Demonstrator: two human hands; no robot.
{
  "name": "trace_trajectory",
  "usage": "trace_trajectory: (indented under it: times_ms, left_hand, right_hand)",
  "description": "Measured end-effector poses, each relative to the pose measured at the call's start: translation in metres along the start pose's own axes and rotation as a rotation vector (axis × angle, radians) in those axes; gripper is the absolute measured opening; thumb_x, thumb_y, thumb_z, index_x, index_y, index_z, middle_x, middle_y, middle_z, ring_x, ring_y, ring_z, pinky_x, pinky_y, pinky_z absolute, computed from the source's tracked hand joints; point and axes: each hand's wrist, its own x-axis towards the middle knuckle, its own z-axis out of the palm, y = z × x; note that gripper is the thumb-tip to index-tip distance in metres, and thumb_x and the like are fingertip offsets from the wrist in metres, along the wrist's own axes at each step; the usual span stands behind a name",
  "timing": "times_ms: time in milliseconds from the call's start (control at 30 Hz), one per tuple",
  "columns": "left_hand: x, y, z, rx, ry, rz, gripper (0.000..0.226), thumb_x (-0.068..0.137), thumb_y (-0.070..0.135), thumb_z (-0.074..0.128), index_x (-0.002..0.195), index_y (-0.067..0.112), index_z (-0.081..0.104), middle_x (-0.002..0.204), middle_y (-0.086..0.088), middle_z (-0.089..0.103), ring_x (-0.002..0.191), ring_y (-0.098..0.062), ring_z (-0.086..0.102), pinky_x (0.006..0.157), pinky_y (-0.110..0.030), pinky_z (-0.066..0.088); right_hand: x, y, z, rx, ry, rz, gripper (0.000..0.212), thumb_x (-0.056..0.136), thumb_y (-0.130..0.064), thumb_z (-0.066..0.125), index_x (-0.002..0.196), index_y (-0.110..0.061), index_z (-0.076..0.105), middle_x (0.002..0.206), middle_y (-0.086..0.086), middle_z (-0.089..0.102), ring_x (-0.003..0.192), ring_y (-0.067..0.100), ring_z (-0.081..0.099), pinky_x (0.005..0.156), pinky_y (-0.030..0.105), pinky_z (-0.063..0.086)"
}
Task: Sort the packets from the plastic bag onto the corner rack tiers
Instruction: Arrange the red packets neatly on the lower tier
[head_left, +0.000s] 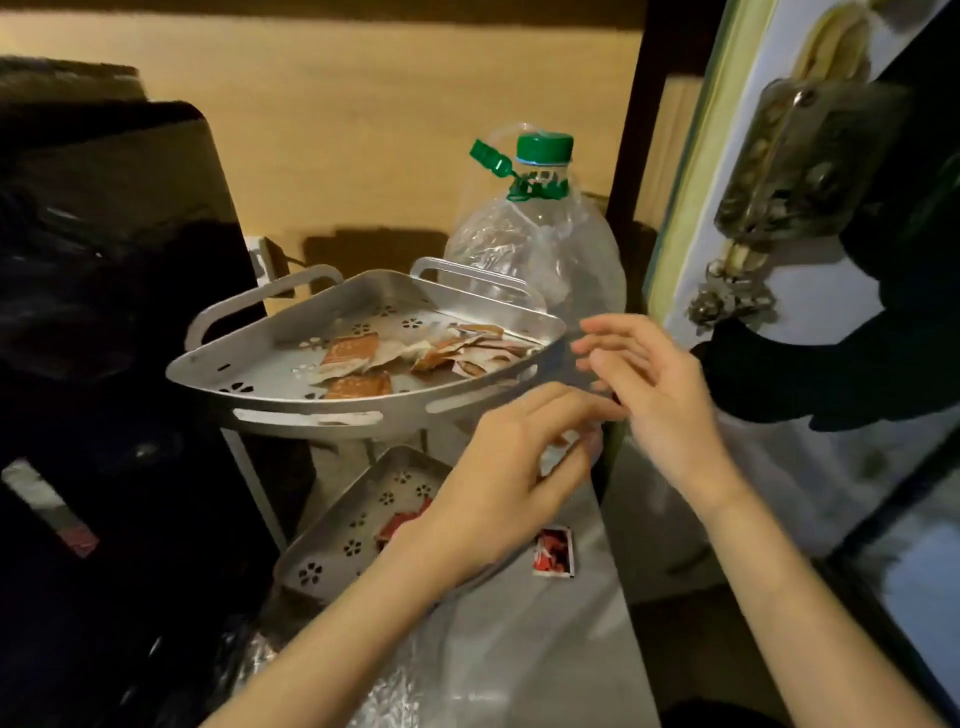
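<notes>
A silver corner rack stands in front of me. Its top tier (311, 410) holds several orange and white packets (358, 358). The lower tier (332, 535) holds a red packet (402, 522), partly hidden by my left hand. My left hand (498, 478) hovers over the lower tier with its fingers curled around a small packet (558, 452). My right hand (649, 384) is beside the top tier's right corner, fingers spread, nothing clearly in it. A clear plastic bag (530, 639) lies under my forearms with a red and white packet (555, 552) on it.
A large crumpled clear bottle (540, 249) with a green cap stands behind the rack. A dark appliance (104, 312) fills the left side. On the right is a white door (769, 364) with a metal lock (810, 156) and a dark cloth (831, 364) hanging over it.
</notes>
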Motion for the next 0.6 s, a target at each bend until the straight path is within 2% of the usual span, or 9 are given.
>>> trace_trajectory:
  times_ms: [100,167,267,333,367,433,467,533,600]
  left_hand:
    - [-0.019,-0.026,0.043,-0.063,-0.092,-0.146,0.026,0.086,0.008,0.055,0.109,0.018,0.06,0.102,0.006,0.06,0.09,0.0,0.055,0.076,-0.007,0.042]
    - [-0.034,-0.05,0.072,-0.032,-0.136,-0.235,0.028,0.086,0.008,0.054,0.112,0.017,0.059,0.105,0.002,0.061,0.091,-0.003,0.056,0.074,-0.005,0.04]
    - [-0.059,-0.086,0.109,-0.005,-0.2,-0.374,0.03,0.085,0.006,0.052,0.114,0.011,0.057,0.107,-0.007,0.061,0.091,-0.014,0.057,0.078,-0.015,0.042]
    - [-0.073,-0.103,0.128,0.001,-0.236,-0.461,0.033,0.086,0.009,0.052,0.12,0.011,0.055,0.115,-0.01,0.058,0.1,-0.018,0.056,0.082,-0.016,0.038]
    - [-0.078,-0.11,0.136,0.01,-0.261,-0.498,0.036,0.087,0.012,0.053,0.122,0.012,0.052,0.121,-0.01,0.055,0.107,-0.021,0.054,0.087,-0.017,0.036]
    - [-0.088,-0.12,0.149,0.085,-0.292,-0.525,0.04,0.085,0.014,0.055,0.125,0.012,0.05,0.128,-0.01,0.051,0.115,-0.023,0.052,0.096,-0.024,0.037]
    - [-0.092,-0.124,0.156,0.147,-0.296,-0.502,0.041,0.083,0.013,0.057,0.123,0.01,0.052,0.127,-0.013,0.053,0.113,-0.027,0.054,0.096,-0.029,0.041]
    - [-0.101,-0.132,0.171,0.269,-0.322,-0.476,0.048,0.07,0.007,0.066,0.117,0.004,0.056,0.12,-0.022,0.058,0.104,-0.038,0.061,0.088,-0.038,0.049]
    - [-0.108,-0.139,0.185,0.381,-0.36,-0.49,0.061,0.061,0.009,0.074,0.118,0.003,0.055,0.118,-0.027,0.059,0.107,-0.042,0.059,0.088,-0.047,0.048]
  right_hand:
    - [-0.026,0.044,-0.003,-0.007,0.029,0.131,0.027,0.089,-0.007,0.052,0.096,-0.032,0.059,0.095,-0.005,0.064,0.094,0.008,0.061,0.082,0.021,0.05]
    - [-0.041,0.076,-0.001,-0.027,0.004,0.217,0.027,0.088,-0.004,0.053,0.095,-0.029,0.058,0.094,-0.007,0.063,0.091,0.007,0.061,0.079,0.015,0.049]
    - [-0.061,0.124,0.001,-0.111,-0.043,0.359,0.025,0.086,-0.001,0.055,0.095,-0.025,0.059,0.094,-0.006,0.062,0.096,0.014,0.061,0.083,0.018,0.047]
    - [-0.071,0.152,0.003,-0.157,-0.08,0.449,0.024,0.086,-0.001,0.056,0.098,-0.021,0.06,0.097,-0.001,0.063,0.098,0.016,0.06,0.089,0.024,0.047]
    - [-0.075,0.163,0.005,-0.184,-0.103,0.491,0.024,0.086,-0.002,0.056,0.102,-0.018,0.061,0.1,0.001,0.063,0.099,0.014,0.059,0.09,0.023,0.047]
    - [-0.08,0.182,0.009,-0.26,-0.145,0.543,0.027,0.087,-0.004,0.056,0.113,-0.01,0.06,0.109,0.005,0.063,0.101,0.011,0.056,0.083,0.011,0.043]
    - [-0.08,0.19,0.011,-0.295,-0.162,0.558,0.03,0.088,-0.005,0.055,0.118,-0.008,0.058,0.113,0.007,0.063,0.103,0.011,0.056,0.08,0.008,0.04]
    - [-0.081,0.205,0.017,-0.335,-0.2,0.59,0.034,0.09,-0.008,0.053,0.123,-0.009,0.054,0.122,0.008,0.061,0.112,0.016,0.056,0.085,0.012,0.037]
    - [-0.08,0.219,0.022,-0.392,-0.24,0.606,0.037,0.091,-0.012,0.051,0.128,-0.011,0.051,0.129,0.008,0.057,0.12,0.019,0.051,0.092,0.017,0.037]
